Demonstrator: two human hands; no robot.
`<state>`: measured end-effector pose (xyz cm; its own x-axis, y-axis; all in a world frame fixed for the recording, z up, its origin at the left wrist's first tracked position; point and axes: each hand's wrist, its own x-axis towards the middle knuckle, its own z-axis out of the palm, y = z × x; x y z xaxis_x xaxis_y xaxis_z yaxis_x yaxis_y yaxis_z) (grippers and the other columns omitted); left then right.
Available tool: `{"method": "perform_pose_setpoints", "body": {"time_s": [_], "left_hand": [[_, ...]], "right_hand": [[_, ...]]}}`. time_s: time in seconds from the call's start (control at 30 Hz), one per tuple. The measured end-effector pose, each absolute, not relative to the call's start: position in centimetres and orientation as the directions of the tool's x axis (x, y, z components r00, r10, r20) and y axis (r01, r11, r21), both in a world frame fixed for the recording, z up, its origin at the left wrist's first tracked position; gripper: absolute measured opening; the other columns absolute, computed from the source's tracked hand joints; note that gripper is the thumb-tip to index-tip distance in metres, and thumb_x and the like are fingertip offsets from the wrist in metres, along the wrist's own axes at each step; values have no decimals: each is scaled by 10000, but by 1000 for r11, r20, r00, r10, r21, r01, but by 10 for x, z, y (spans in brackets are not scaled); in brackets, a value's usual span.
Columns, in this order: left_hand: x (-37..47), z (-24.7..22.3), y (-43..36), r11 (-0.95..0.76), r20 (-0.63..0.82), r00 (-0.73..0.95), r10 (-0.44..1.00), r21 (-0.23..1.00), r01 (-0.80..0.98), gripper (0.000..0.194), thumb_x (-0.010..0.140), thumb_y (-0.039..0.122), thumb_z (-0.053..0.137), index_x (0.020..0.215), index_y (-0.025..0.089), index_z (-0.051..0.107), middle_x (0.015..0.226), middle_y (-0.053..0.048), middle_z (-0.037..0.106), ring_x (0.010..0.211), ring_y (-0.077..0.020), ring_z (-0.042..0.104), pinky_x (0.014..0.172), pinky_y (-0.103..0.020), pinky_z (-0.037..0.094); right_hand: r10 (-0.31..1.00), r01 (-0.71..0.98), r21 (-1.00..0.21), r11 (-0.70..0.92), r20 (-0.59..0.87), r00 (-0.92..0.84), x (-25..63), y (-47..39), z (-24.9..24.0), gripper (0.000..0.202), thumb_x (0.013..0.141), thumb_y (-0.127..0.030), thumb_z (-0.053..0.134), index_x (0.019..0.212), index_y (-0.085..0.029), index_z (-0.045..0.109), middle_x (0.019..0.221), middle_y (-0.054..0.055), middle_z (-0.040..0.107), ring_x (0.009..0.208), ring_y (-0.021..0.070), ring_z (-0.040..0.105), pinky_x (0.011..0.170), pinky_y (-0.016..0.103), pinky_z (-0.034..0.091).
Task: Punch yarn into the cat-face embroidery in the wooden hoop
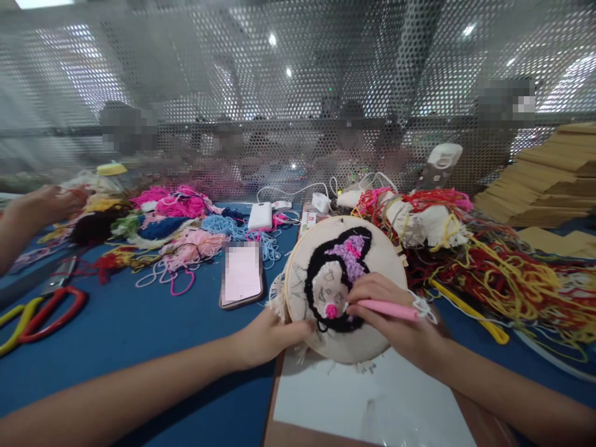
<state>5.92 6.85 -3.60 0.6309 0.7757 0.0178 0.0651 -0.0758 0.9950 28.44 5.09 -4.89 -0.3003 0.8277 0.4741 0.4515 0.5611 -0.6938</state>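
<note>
A round embroidery hoop (298, 347) with cream cloth is tilted up in front of me. On the cloth, looped black, purple and pink yarn forms a figure (342, 279); pencil lines show beside it. My left hand (267, 338) grips the hoop's lower left rim, thumb on the front, other fingers hidden behind. My right hand (386, 310) is closed around a pink punch needle (388, 308) with white yarn at its back end. The tool's tip is at the figure's pale area, right of the pink patch; whether it pierces the cloth is hidden by my fingers.
Yarn piles lie left (181, 211) and right (503, 279). A phone (242, 273) is left of the hoop, scissors (53, 310) farther left near another person's hand (41, 211). A yellow-handled tool (470, 310), brown paper stack (544, 174) and perforated metal screen (288, 93) are also present.
</note>
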Motion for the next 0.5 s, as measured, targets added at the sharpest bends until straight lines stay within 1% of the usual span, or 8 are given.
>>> {"method": "perform_pose_setpoints", "body": {"time_s": [0.07,0.13,0.2,0.27,0.4,0.5], "left_hand": [[60,-39,70,-23,-15,603,797,998,56,275,757,177,561,1014,134,648,936,-48,698,816,-167,613,782,-276,506],[60,-43,71,50,-66,581,811,998,45,214,741,180,569,925,122,661,826,-40,697,734,-156,606,694,-256,515],[60,-46,72,106,-103,565,818,994,29,179,723,185,588,873,115,656,760,-36,685,679,-147,596,636,-246,512],[60,-48,72,132,-113,558,822,991,6,158,707,191,608,839,111,644,733,-35,674,649,-142,589,611,-245,509],[60,-47,73,147,-110,570,815,989,-19,98,720,209,613,755,118,617,657,-21,643,575,-120,558,546,-224,486],[60,-47,72,145,-107,569,816,989,-22,79,730,201,608,728,123,618,640,-18,637,576,-119,555,575,-235,489]], "right_hand": [[884,372,-801,468,427,-192,284,53,-51,64,843,-289,594,834,-226,599,773,1,589,732,135,586,661,261,484],[943,225,-916,332,318,-99,284,55,-51,133,853,-338,573,807,-215,555,671,-21,554,591,106,547,514,215,453],[969,75,-967,242,237,-68,284,57,-51,177,864,-369,550,796,-208,522,654,-27,541,539,88,526,451,185,428],[973,-10,-974,226,226,-48,283,58,-49,190,864,-376,548,793,-204,509,694,-23,549,553,80,536,459,174,442],[956,-61,-955,290,291,-14,283,59,-47,185,872,-365,537,785,-205,508,744,-19,536,583,82,558,519,194,495],[944,-83,-941,329,330,-4,283,59,-46,170,877,-357,528,790,-212,510,748,-19,522,591,93,570,555,223,534]]}}
